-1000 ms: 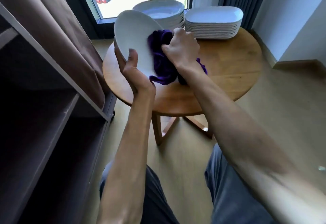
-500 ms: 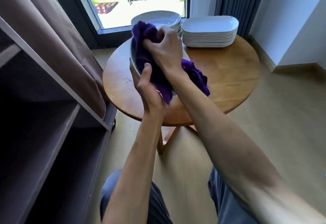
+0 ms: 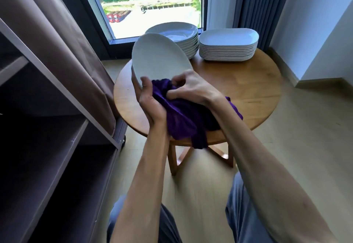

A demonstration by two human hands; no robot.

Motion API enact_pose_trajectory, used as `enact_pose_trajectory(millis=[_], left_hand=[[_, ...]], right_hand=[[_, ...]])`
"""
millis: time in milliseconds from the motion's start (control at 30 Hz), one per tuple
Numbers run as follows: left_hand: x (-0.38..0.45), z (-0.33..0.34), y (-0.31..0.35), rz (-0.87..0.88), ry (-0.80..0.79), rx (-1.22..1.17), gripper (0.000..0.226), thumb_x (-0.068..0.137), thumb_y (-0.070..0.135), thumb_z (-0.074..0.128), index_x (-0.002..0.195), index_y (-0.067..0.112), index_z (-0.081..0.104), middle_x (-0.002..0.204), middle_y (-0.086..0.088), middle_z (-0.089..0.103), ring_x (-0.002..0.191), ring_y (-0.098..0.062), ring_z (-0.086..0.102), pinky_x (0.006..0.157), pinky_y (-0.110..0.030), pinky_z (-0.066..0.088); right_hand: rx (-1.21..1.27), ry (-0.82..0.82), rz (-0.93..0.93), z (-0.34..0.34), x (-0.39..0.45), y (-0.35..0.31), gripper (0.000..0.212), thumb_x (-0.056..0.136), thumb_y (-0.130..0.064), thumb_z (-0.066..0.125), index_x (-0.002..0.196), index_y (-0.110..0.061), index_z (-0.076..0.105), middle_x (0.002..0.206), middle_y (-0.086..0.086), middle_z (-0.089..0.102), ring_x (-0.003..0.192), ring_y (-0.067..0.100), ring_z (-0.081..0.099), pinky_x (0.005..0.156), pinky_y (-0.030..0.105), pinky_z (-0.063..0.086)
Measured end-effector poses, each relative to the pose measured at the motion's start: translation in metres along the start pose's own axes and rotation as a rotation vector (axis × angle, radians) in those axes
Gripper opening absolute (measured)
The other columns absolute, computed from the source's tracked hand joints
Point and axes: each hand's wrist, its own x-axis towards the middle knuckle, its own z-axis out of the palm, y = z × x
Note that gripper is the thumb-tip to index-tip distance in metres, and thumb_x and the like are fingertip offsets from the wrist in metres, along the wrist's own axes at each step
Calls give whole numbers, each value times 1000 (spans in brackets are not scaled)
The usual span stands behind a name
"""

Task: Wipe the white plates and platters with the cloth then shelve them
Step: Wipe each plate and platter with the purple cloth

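A white oval plate (image 3: 158,59) is tilted up on edge above the round wooden table (image 3: 248,88). My left hand (image 3: 150,101) grips its lower rim, thumb on the face. My right hand (image 3: 189,88) grips a bunched purple cloth (image 3: 181,120) against the plate's lower edge; the cloth hangs down over the table's front edge. At the back of the table stand a stack of round white plates (image 3: 179,38) and a stack of white rectangular platters (image 3: 228,45).
A dark brown open shelf unit (image 3: 57,128) with a fabric cover stands at the left, close to the table. A window and grey curtain are behind the table. Light wooden floor lies to the right and in front; my knees are below.
The cloth and my right hand have slid from the plate's upper part down to its lower edge, uncovering the plate's face. The view has shifted a little.
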Motion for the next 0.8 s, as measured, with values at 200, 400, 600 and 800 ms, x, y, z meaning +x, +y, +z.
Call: enact_pose_trajectory(millis=[200,400,600,800], left_hand=[[-23,0,2,-12,-84,168,70,98,37,56,153,0,37,148,-29,48,138,-44,47,120,-62,31],[-24,7,5,148,-54,301,65,95,41,57,154,18,42,152,-12,52,138,-30,51,114,-54,43],[-8,-11,22,69,145,77,34,105,40,46,128,23,63,108,3,78,98,-20,75,78,-34,61],[3,-14,30,-61,206,-74,45,110,40,33,136,17,62,127,-11,72,112,-32,71,96,-46,59]], right_hand=[[225,379,-148,16,10,-25,33,75,-18,79,60,-15,49,59,-1,45,59,11,41,59,31,34],[-103,722,50,-19,55,-15,29,78,-42,69,95,-19,68,91,5,72,94,30,67,77,37,54],[117,908,291,-63,51,45,27,88,-34,60,100,-11,52,92,3,62,92,30,63,81,38,48],[511,963,134,-84,35,12,43,74,-16,73,110,-14,50,89,-5,58,75,9,60,64,24,53]])
